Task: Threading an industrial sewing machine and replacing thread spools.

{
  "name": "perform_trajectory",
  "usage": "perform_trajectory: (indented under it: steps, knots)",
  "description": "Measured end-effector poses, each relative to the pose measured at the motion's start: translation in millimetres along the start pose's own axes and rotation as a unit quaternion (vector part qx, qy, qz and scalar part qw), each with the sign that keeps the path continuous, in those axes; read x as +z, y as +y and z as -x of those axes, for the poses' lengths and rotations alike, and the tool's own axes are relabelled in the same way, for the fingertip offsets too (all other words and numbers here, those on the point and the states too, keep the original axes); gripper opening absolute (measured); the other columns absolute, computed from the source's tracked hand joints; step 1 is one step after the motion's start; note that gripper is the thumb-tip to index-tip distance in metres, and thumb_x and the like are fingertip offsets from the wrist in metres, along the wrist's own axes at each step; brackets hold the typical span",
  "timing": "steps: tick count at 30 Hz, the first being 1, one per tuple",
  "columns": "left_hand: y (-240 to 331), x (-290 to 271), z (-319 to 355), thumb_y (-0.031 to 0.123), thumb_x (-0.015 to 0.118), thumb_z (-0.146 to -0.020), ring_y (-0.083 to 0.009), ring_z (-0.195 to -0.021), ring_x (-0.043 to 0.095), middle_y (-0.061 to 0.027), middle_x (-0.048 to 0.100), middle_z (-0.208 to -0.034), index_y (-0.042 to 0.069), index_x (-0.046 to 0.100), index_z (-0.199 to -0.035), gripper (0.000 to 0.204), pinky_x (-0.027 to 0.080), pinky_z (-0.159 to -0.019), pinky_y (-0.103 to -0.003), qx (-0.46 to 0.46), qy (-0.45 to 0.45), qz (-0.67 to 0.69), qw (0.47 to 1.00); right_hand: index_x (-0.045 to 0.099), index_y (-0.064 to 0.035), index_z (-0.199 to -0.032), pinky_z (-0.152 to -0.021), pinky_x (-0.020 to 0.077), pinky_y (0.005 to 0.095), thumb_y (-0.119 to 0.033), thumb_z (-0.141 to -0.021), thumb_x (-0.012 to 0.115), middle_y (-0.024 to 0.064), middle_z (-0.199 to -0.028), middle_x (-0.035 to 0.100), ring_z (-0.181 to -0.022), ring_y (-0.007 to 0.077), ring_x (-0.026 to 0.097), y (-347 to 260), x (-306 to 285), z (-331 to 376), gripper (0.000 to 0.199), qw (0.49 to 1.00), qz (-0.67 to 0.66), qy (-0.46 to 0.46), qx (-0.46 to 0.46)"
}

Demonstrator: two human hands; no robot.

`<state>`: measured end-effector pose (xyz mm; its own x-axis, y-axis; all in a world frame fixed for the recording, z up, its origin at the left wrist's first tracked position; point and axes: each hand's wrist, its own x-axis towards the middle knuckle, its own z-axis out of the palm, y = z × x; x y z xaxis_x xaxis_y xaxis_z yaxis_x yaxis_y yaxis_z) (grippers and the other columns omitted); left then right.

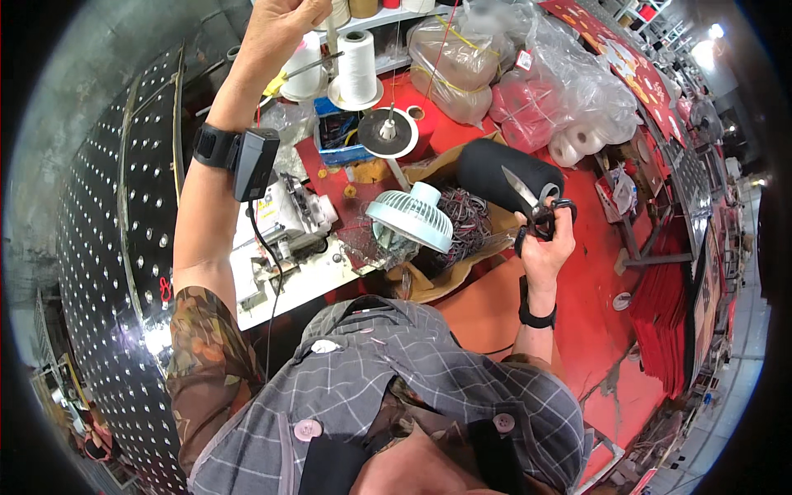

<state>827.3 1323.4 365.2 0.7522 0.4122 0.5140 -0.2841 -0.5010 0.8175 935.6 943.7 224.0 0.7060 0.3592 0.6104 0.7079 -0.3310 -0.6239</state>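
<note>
Nearest, at 3 o'clock, the right hand (548, 247) grasped black-handled scissors (525, 192) by the loops, blade tips directed toward 11 o'clock. Near centre on the red desk (590, 272), an open cardboard box (450, 280) contained tangled thread (469, 227); a pale blue fan (410, 221) was tilted beside the tangle. A sewing machine (301, 212) stood between 9 and 10 o'clock. At 2 o'clock a large black cone (495, 169) lay on its side behind the blades; contact could not be determined. Beyond, a blue tray (345, 155) sat at 11 o'clock, and a white thread cone (357, 70) stood upright just short of 12. Farthest, at 11 o'clock, the left hand (290, 15) was raised, partly outside the view; whether it grasped anything could not be determined.
</note>
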Motion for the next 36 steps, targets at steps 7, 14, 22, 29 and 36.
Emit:
perform_trajectory:
  steps: [7,14,22,29,36]
  knots:
    - [-1,-2,-10,0.015,0.053,-0.09,-0.0018,-0.069,0.044,0.0056,0.055,-0.086,0.005,0.058,-0.111,0.023,0.037,-0.059,-0.016,0.054,-0.041,-0.001,0.998,0.058,0.0026,-0.092,-0.073,0.0501,0.0364,0.001,-0.052,0.058,0.0165,-0.091,0.062,-0.082,0.0318,0.062,-58,48,-11,0.041,0.929,-0.082,-0.158,-0.325]
    - [16,-16,2,0.016,0.051,-0.093,-0.0025,-0.064,0.045,0.0047,0.053,-0.077,0.003,0.057,-0.11,0.022,0.037,-0.057,-0.018,0.066,-0.114,0.087,0.987,0.052,-0.0031,-0.099,-0.065,0.048,0.0377,0.0,-0.051,0.066,0.0122,-0.085,0.057,-0.074,0.03,0.058,-76,155,-17,0.05,0.854,-0.035,-0.358,-0.377]
    - [26,-23,11,0.019,0.048,-0.094,-0.0026,-0.064,0.044,0.0046,0.051,-0.073,0.006,0.059,-0.109,0.023,0.037,-0.057,-0.017,0.059,-0.107,0.051,0.991,0.049,-0.0061,-0.102,-0.07,0.0472,0.0407,-0.009,-0.063,0.071,0.0099,-0.095,0.057,-0.086,0.0317,0.058,-56,219,-14,0.045,0.816,0.068,-0.474,-0.323]
    - [19,-34,-1,0.017,0.049,-0.094,-0.002,-0.063,0.042,0.004,0.051,-0.074,0.004,0.058,-0.109,0.022,0.036,-0.055,-0.017,0.078,-0.121,0.136,0.98,0.051,-0.0047,-0.095,-0.064,0.0488,0.0387,-0.006,-0.057,0.069,0.0103,-0.087,0.055,-0.077,0.0305,0.059,-69,190,-27,0.042,0.841,0.017,-0.414,-0.348]
    - [1,-11,-12,0.017,0.049,-0.093,-0.0002,-0.064,0.041,0.0062,0.052,-0.077,0.006,0.059,-0.107,0.02,0.034,-0.056,-0.015,0.018,-0.092,0.149,0.984,0.052,-0.0044,-0.094,-0.057,0.0473,0.0355,-0.002,-0.052,0.066,0.0076,-0.077,0.052,-0.067,0.0261,0.057,-87,133,-36,0.044,0.854,-0.043,-0.336,-0.395]
